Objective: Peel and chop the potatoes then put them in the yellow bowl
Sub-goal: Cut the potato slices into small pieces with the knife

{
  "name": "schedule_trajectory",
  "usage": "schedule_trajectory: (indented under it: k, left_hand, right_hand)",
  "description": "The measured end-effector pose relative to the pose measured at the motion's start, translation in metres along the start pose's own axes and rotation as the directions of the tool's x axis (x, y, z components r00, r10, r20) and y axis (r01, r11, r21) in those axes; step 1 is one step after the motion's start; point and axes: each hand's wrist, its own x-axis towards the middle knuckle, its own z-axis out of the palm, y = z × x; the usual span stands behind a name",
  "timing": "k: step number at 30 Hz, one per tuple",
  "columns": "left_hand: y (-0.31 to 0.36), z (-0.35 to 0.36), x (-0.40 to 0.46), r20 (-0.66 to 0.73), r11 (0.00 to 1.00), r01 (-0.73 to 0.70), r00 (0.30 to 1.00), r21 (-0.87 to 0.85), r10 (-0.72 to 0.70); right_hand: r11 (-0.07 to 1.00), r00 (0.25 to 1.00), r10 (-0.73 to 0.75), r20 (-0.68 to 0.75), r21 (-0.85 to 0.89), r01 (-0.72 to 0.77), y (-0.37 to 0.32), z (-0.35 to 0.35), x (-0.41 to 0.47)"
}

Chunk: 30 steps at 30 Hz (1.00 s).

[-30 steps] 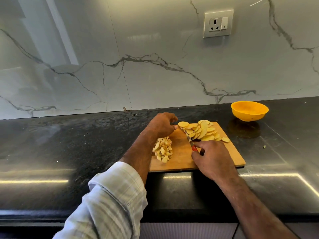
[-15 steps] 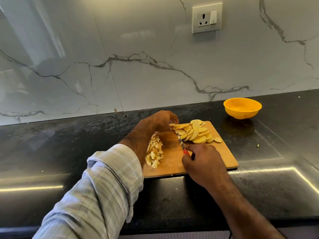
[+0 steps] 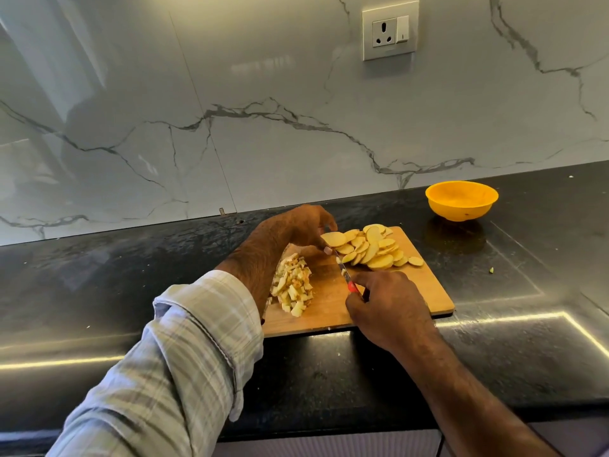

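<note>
A wooden cutting board [image 3: 425, 291] lies on the black counter. Pale potato slices [image 3: 372, 249] are heaped on its far right part. A pile of small chopped pieces [image 3: 293, 286] sits on its left part. My left hand [image 3: 296, 227] is curled at the left end of the slices and pinches one round slice [image 3: 333, 239]. My right hand [image 3: 385, 308] grips a red-handled knife [image 3: 344, 272]; its blade points away from me and ends by the slices. The yellow bowl [image 3: 461, 201] stands beyond the board at the right, and nothing shows inside it.
A marble-patterned wall with a power socket [image 3: 390, 30] rises behind the counter. A small green scrap [image 3: 491, 269] lies on the counter right of the board. The counter's front edge runs close below my arms.
The view shifted a little. My left hand has drawn one round slice away from the left edge of the heap. My right hand keeps the knife in about the same spot.
</note>
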Motion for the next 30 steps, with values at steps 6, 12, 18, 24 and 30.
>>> schedule_trajectory:
  k: [6,12,18,24,30]
  left_hand:
    - [-0.001,0.005,-0.003,-0.001,0.998,0.031,1.0,0.063,-0.031]
    - [-0.016,-0.008,-0.032,-0.066,0.945,-0.02,0.998,-0.325,-0.002]
    - [-0.012,-0.005,-0.076,-0.034,0.891,0.006,0.999,-0.453,-0.024]
    - [0.011,0.019,-0.085,-0.102,0.959,0.067,0.99,-0.277,-0.099]
    - [0.031,0.026,-0.084,-0.21,0.962,0.135,0.96,-0.239,-0.187]
  right_hand:
    - [1.0,1.0,0.029,0.003,-0.005,-0.029,-0.001,-0.002,0.0]
    - [0.999,1.0,-0.008,0.005,-0.033,0.008,0.0,-0.004,-0.001]
    - [1.0,1.0,-0.016,-0.012,-0.005,0.016,-0.001,-0.01,-0.006]
    - [0.999,0.998,0.031,0.06,-0.036,-0.029,-0.009,-0.015,-0.013]
    - [0.993,0.99,0.096,0.1,-0.076,-0.089,-0.02,-0.022,-0.018]
